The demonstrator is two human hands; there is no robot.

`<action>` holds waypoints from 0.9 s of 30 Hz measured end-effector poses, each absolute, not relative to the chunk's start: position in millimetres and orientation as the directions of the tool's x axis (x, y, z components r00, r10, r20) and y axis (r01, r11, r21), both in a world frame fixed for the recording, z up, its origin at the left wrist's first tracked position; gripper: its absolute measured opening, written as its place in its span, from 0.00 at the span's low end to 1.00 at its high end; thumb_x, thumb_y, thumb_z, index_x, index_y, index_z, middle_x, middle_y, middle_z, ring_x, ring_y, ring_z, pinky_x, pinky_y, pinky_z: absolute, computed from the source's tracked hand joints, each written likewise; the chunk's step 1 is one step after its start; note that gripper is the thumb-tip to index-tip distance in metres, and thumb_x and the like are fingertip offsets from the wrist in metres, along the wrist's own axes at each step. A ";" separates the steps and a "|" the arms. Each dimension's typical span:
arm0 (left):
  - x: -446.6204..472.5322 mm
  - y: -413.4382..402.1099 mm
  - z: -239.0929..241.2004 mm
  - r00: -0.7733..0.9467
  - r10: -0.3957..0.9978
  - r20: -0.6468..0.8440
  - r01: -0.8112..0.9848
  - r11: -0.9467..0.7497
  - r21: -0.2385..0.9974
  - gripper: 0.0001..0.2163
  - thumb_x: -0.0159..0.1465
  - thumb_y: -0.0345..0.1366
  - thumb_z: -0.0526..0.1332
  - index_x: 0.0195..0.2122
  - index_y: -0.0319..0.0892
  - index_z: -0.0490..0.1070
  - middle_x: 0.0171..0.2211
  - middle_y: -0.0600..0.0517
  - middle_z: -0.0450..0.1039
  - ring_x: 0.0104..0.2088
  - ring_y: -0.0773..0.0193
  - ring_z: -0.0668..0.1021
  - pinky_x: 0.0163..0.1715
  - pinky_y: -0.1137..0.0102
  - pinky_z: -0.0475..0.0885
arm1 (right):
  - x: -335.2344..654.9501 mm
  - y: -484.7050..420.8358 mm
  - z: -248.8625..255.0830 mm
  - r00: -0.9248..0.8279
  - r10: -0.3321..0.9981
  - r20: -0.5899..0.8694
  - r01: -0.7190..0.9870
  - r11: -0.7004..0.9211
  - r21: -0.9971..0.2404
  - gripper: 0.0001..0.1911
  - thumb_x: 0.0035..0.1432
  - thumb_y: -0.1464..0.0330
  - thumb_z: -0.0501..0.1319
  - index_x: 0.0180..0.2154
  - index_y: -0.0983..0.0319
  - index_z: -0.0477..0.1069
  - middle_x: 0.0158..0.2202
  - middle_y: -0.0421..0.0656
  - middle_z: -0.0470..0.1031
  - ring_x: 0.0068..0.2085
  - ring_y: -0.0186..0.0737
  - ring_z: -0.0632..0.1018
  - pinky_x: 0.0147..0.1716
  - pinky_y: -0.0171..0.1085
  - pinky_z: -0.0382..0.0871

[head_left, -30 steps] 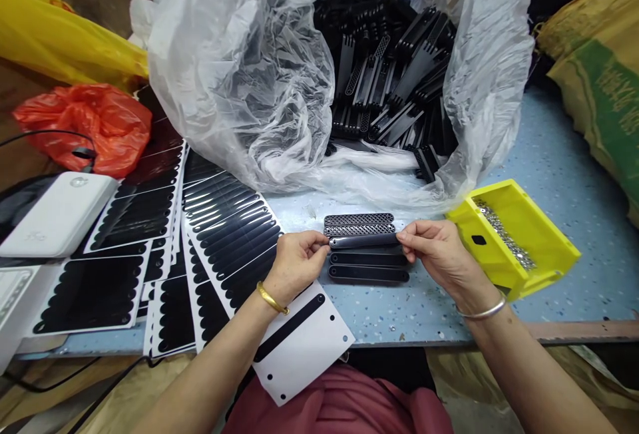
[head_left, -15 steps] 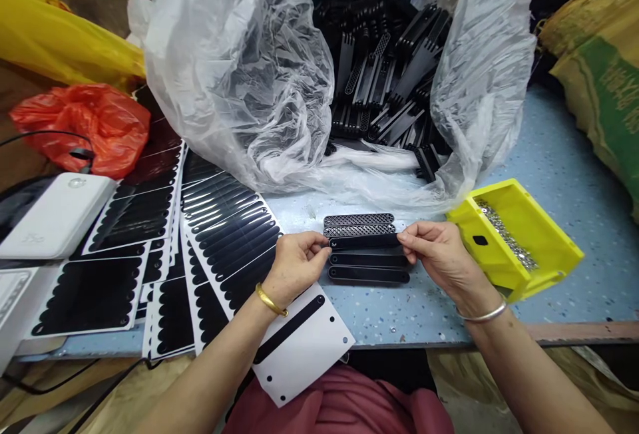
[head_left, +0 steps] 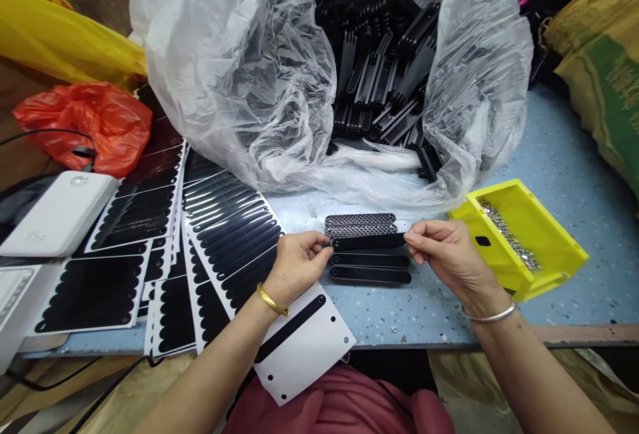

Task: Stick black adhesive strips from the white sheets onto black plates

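Between my two hands stretches a black sticker strip (head_left: 369,241) with a small hole at its left end. The fingers of my left hand (head_left: 303,257) pinch that end, and my right hand (head_left: 442,251) pinches the other end, a little higher. Under and around the strip lies a row of black plastic bars. Two lattice-faced bars (head_left: 360,219) sit behind it; two smooth-topped bars (head_left: 370,275) sit in front. Whatever lies directly beneath the strip is mostly hidden. Below my left wrist is a white backing sheet (head_left: 309,347) with one black strip left on it.
A clear plastic bag (head_left: 239,81) full of black plastic bars (head_left: 379,74) stands at the back. On the right is a yellow bin (head_left: 554,247) holding small metal parts (head_left: 509,234). Sticker sheets (head_left: 229,234), a white power bank (head_left: 60,214) and a red bag (head_left: 84,128) lie left.
My right hand has shifted slightly to the right, and its end of the strip now reaches past the bars behind. My left hand stays nearly in place.
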State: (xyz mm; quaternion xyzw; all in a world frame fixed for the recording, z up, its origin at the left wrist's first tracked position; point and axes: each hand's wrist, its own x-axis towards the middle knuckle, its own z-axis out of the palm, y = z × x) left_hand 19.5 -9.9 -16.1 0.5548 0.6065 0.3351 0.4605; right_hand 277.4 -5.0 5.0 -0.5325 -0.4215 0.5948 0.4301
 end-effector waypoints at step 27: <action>19.2 -10.3 -16.5 0.037 0.985 -0.170 0.334 0.148 0.931 0.08 0.53 0.35 0.65 0.31 0.37 0.80 0.19 0.53 0.74 0.20 0.68 0.74 0.21 0.74 0.69 | 271.4 -3.1 4.8 -0.041 0.955 -0.295 -0.033 -0.297 -0.954 0.15 0.44 0.62 0.74 0.18 0.63 0.73 0.16 0.38 0.69 0.17 0.30 0.66 0.15 0.32 0.56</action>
